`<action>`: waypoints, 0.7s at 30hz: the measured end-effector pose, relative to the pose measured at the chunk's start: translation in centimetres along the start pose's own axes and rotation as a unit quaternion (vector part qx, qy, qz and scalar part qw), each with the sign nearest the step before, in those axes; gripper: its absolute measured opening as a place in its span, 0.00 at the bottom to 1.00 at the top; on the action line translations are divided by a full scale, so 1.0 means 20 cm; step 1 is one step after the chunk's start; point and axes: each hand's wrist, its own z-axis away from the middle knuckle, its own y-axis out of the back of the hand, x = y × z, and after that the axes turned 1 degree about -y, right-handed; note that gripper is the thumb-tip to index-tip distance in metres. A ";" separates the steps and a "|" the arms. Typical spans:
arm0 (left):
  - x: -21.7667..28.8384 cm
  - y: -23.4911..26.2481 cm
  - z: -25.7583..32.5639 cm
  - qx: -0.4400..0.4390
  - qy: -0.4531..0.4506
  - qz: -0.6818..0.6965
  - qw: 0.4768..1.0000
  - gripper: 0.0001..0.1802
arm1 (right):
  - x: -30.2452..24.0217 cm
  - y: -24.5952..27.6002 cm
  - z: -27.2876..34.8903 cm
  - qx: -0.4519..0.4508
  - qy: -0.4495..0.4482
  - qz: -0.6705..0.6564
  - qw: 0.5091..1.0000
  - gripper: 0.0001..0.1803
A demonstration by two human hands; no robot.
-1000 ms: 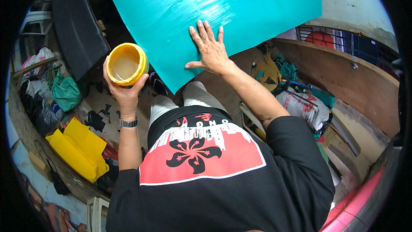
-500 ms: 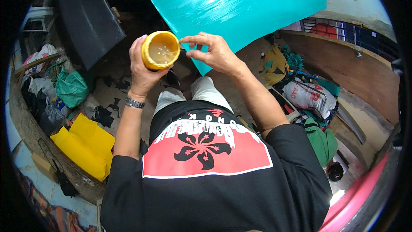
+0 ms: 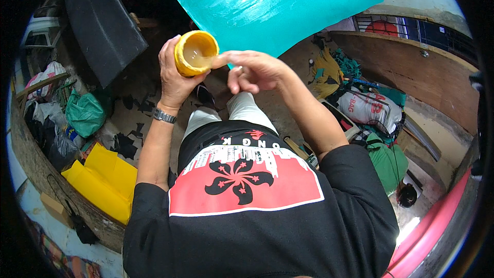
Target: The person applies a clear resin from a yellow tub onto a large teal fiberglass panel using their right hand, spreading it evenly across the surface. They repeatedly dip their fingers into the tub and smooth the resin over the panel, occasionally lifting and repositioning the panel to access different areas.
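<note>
My left hand (image 3: 171,78), with a metal watch on its wrist, is wrapped around a round yellow tub (image 3: 181,62). The tub is tilted so that its mouth shows, and a cloudy, pale brown, glossy substance (image 3: 195,57) lies inside. At the tub's right rim is the stretched index finger of my right hand (image 3: 260,69), its tip at or just inside the mouth. The other fingers of that hand are loosely bent and apart, holding nothing. Beyond both hands spreads a large turquoise sheet (image 3: 288,10) with shiny, wet-looking streaks on its surface.
A black sheet (image 3: 100,25) hangs or leans at the far left. Yellow folded material (image 3: 105,180) and a green bag (image 3: 85,113) lie at left. To the right are a white sack (image 3: 370,108), green cloth (image 3: 386,162) and a wooden board (image 3: 411,67). Dark scraps litter the floor.
My right index finger has moved left onto the tub's rim, and the other fingers have dropped away from it. The tub has shifted slightly up and right in my left hand.
</note>
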 end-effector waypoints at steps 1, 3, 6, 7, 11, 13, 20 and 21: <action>-0.01 -0.01 0.00 0.007 0.036 0.022 0.999 0.55 | 0.00 0.05 0.05 0.029 0.004 0.029 0.999 0.27; -0.05 -0.05 -0.03 0.029 0.070 0.131 0.989 0.56 | -0.03 0.16 0.11 0.101 -0.005 0.105 0.989 0.32; -0.12 -0.07 -0.06 -0.023 0.172 0.367 0.914 0.52 | -0.03 0.36 0.07 0.246 0.161 0.153 0.943 0.40; -0.14 -0.07 -0.08 -0.043 0.165 0.369 0.914 0.53 | -0.04 0.43 0.01 0.310 0.226 0.209 0.899 0.39; -0.20 -0.11 -0.13 -0.101 0.174 0.377 0.904 0.51 | 0.07 0.61 -0.14 0.481 0.225 0.683 0.501 0.31; -0.21 -0.12 -0.16 -0.114 0.194 0.391 0.892 0.49 | 0.16 0.60 -0.20 0.506 0.208 0.711 0.441 0.37; -0.18 -0.11 -0.20 -0.092 0.196 0.366 0.905 0.45 | 0.38 0.35 -0.25 0.434 0.170 0.748 0.472 0.50; -0.18 -0.12 -0.21 -0.091 0.196 0.371 0.903 0.45 | 0.38 0.35 -0.22 0.403 0.150 0.781 0.452 0.49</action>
